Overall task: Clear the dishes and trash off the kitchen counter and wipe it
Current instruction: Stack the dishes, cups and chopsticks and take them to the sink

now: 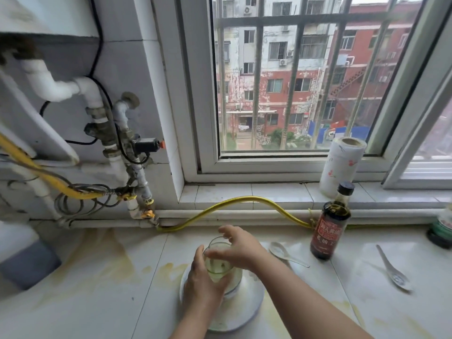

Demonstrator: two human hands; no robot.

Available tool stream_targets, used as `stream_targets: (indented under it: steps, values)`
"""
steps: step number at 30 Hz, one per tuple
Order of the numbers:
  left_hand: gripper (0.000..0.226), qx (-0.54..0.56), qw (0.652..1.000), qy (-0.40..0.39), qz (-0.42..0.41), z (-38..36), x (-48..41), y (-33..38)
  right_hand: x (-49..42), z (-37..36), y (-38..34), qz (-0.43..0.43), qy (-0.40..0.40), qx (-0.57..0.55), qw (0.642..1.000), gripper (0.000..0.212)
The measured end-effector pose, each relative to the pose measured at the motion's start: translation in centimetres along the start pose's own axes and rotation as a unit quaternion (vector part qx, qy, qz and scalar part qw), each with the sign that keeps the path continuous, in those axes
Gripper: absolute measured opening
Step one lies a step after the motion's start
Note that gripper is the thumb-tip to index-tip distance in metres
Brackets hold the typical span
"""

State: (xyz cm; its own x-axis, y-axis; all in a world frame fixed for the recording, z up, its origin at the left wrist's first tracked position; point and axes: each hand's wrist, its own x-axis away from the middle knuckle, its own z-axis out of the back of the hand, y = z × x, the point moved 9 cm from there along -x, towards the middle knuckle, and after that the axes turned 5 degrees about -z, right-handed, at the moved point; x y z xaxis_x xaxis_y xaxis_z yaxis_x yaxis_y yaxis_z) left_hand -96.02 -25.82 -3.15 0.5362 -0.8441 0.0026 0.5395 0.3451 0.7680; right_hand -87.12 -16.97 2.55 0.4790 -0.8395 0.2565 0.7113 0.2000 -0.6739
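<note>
Left hand (203, 283) wrapped the glass (218, 266) from seven o'clock; right hand (242, 250), fingers curled, clasped its rim from three o'clock, above the plate (248, 313).

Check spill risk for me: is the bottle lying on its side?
No, the bottle stands upright on the counter with its cap on.

Clear glass cup (217, 265), glossy white ceramic plate (247, 308), smooth stained tile counter (97, 289), dark glossy bottle (329, 231), paper roll (340, 165)
</note>
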Motion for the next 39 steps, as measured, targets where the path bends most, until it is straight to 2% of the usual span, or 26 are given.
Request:
stream_targets:
  steps: [2,3,5,7,9,11,13,16,20,22,26,30,34,35,37,39]
  values:
    - [0.093,0.006,1.0,0.002,0.008,0.0,-0.2,-0.3,-0.6,1.7,1.8,-0.032,0.043,-0.102,0.993,0.062]
    - [0.092,0.009,1.0,0.003,0.008,0.0,-0.2,-0.3,-0.9,2.7,3.2,-0.054,0.08,-0.103,0.99,0.056]
    - [0.095,0.016,1.0,0.003,0.004,0.1,-0.2,-0.4,-1.6,3.8,6.5,-0.113,0.123,-0.03,0.986,0.047]
    - [0.098,0.03,0.999,0.008,-0.015,0.3,-0.1,-0.4,-1.8,3.6,9.8,-0.171,0.114,0.068,0.976,0.044]
    - [0.09,0.053,0.997,0.035,-0.04,1.1,-0.2,0.2,-1.6,3.2,12.8,-0.218,0.095,0.148,0.96,0.045]
    - [0.077,0.078,0.991,0.081,-0.066,2.6,-0.3,1.3,-1.4,2.7,15.0,-0.246,0.08,0.183,0.948,0.052]
    - [0.062,0.106,0.979,0.135,-0.106,4.3,-0.4,3.3,-1.3,2.1,16.5,-0.26,0.074,0.204,0.941,0.059]
    - [0.049,0.14,0.954,0.179,-0.195,5.7,0.0,7.5,-1.4,1.6,17.5,-0.253,0.079,0.25,0.931,0.054]
    - [0.04,0.148,0.929,0.161,-0.299,4.7,1.5,12.4,-1.1,1.3,18.3,-0.253,0.088,0.225,0.937,0.041]
    - [0.037,0.153,0.928,0.127,-0.316,3.3,2.3,13.8,-0.5,1.2,18.9,-0.264,0.088,0.191,0.941,0.039]
    - [0.028,0.165,0.949,0.017,-0.267,-0.8,3.2,14.0,1.4,1.6,20.6,-0.284,0.108,0.125,0.944,0.033]
    - [0.028,0.184,0.969,-0.097,-0.131,-6.2,3.2,11.4,3.4,2.2,22.9,-0.312,0.107,0.068,0.941,0.041]
    - [0.018,0.205,0.965,-0.162,-0.017,-10.7,4.2,9.7,5.1,3.1,25.2,-0.311,0.064,0.06,0.946,0.008]
    - [0.016,0.203,0.964,-0.173,0.003,-11.8,4.6,9.7,5.8,3.5,26.1,-0.317,0.057,0.015,0.946,0.01]
    - [0.015,0.198,0.963,-0.179,0.036,-13.6,5.0,9.3,7.2,3.7,27.4,-0.323,0.062,-0.17,0.929,0.013]
    - [0.015,0.188,0.963,-0.185,0.053,-15.4,5.6,9.6,9.0,4.2,29.0,-0.331,0.075,-0.35,0.873,0.018]
